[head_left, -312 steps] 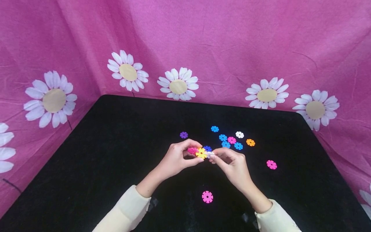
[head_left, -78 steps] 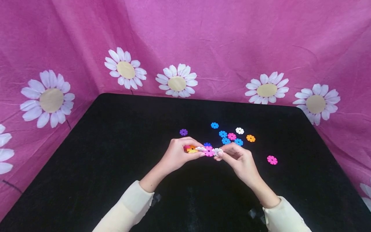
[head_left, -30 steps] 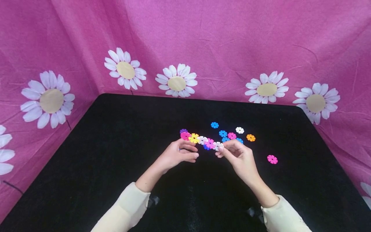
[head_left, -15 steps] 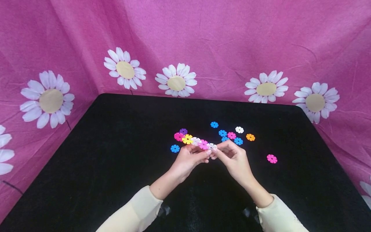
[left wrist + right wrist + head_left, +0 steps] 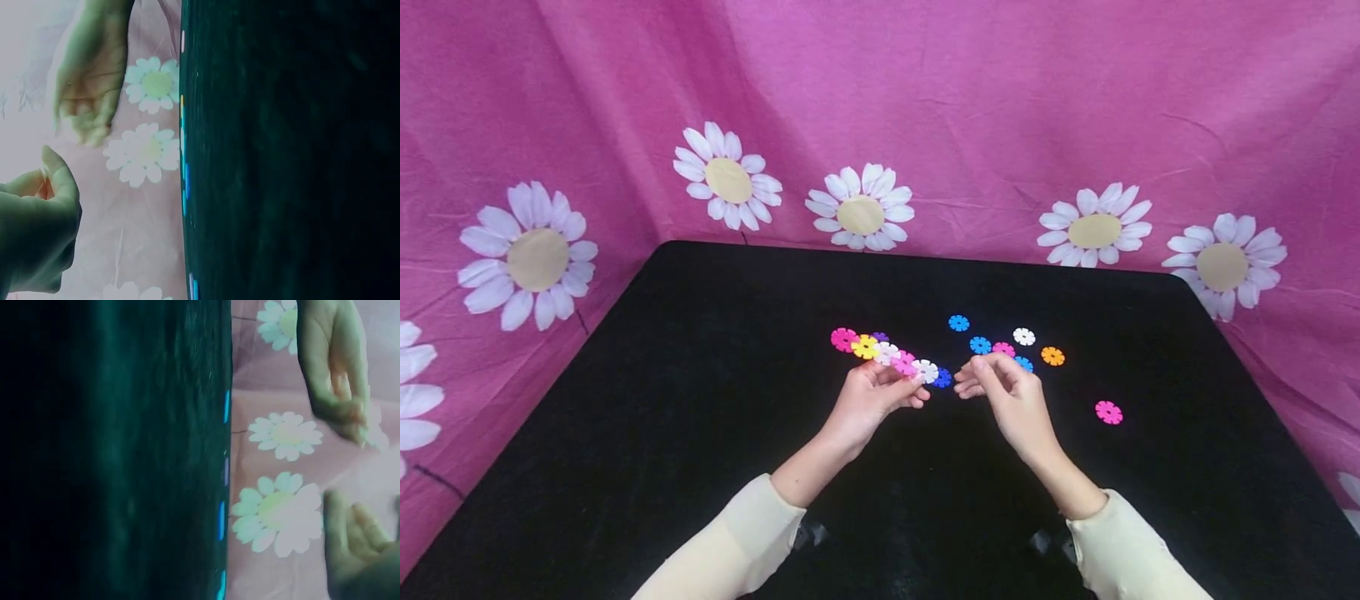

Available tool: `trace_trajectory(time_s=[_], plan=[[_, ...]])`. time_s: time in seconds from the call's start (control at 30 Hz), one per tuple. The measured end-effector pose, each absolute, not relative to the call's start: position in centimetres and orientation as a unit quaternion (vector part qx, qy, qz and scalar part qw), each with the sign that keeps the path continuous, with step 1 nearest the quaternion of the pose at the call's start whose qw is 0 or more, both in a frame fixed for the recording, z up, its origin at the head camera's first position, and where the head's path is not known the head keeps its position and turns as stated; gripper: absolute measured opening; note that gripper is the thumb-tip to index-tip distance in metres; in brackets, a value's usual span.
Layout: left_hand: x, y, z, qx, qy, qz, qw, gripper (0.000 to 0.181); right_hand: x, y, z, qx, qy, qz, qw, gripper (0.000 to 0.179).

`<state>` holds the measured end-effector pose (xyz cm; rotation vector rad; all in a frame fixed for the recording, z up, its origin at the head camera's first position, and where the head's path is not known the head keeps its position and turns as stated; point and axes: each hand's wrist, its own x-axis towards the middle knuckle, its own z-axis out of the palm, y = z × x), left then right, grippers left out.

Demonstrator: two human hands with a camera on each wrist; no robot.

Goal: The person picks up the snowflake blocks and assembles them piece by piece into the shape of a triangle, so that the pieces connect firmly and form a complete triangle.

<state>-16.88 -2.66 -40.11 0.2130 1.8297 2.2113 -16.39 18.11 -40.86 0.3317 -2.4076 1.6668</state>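
In the head view my left hand (image 5: pixel 867 408) pinches the right end of a chain of notched interlocking discs (image 5: pixel 865 347), raised above the black table. From left to right the discs run dark pink, yellow, white, pink and white (image 5: pixel 927 371). My right hand (image 5: pixel 1017 408) stands apart to the right, its fingers loosely bent with nothing between them. A dark blue disc (image 5: pixel 942 378) lies between the two hands. The left wrist view has my left hand (image 5: pixel 40 231) with thumb and finger together; the right wrist view has my right hand (image 5: pixel 365 569) with fingers spread apart.
Beyond the right hand lie loose blue discs (image 5: pixel 958 322), a white disc (image 5: pixel 1024 337) and an orange disc (image 5: pixel 1053 357). A pink disc (image 5: pixel 1108 412) sits farther right. Behind the chain a purple disc (image 5: pixel 881 337) is partly hidden. Flowered pink cloth (image 5: pixel 970 125) surrounds the black table (image 5: pixel 737 333).
Ten seconds ago a pink disc lay near the front; since then the chain has gained pink and white discs. The right hand has just let go of the white end, and the chain moved left.
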Motion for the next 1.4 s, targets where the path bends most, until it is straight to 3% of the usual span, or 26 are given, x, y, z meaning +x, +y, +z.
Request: trace_trajectory(time_s=[0.1,0.4,0.57,0.7,1.17,1.4], plan=[[-17.1,-3.3,-40.2,0.077,0.625,0.765,0.136,0.028,-17.5,18.6,-41.1,0.085,-0.87,0.481,0.071,0.024],[-17.3,-4.3,-40.1,0.074,0.614,0.768,0.167,0.031,-20.8,18.0,-42.0,0.14,-0.948,0.286,0.024,0.033],[-17.3,-4.4,-40.1,0.075,0.609,0.77,0.174,0.032,-21.5,17.1,-42.1,0.184,-0.964,0.189,0.034,0.037],[-17.2,-4.4,-40.1,0.087,0.611,0.768,0.168,0.032,-21.5,16.6,-42.2,0.222,-0.964,0.133,0.06,0.028],[-17.0,-4.3,-39.9,0.107,0.619,0.761,0.164,0.034,-20.7,16.9,-41.9,0.241,-0.936,0.25,0.047,0.01],[-17.0,-4.2,-40.0,0.121,0.623,0.755,0.165,0.034,-19.1,17.9,-41.2,0.2,-0.916,0.344,0.058,0.011]])
